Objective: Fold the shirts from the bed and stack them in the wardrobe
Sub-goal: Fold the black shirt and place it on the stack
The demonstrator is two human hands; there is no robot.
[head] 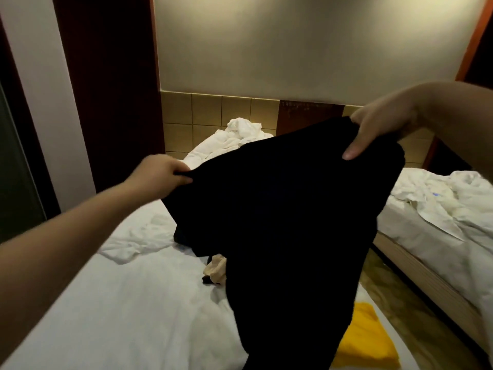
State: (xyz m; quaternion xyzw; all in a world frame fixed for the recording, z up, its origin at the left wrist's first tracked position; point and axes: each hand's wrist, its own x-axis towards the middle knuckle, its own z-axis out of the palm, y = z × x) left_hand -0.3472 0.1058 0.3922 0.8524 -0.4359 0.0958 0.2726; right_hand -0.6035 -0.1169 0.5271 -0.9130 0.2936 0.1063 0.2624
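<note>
Head: left hand (pixel 160 174), right hand (pixel 378 132) curled round black shirt (pixel 280 209)

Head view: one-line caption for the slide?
Both hands, left hand and right hand, hold a black shirt up over the white bed.

Dim, warm yellowish light falls brightest on the wall (pixel 293 44), fading into dark corners. The black shirt (pixel 280 209) reads as a detail-less mass; the left hand (pixel 157 177) is slightly motion-blurred, and edges bow with wide-angle distortion.
</note>
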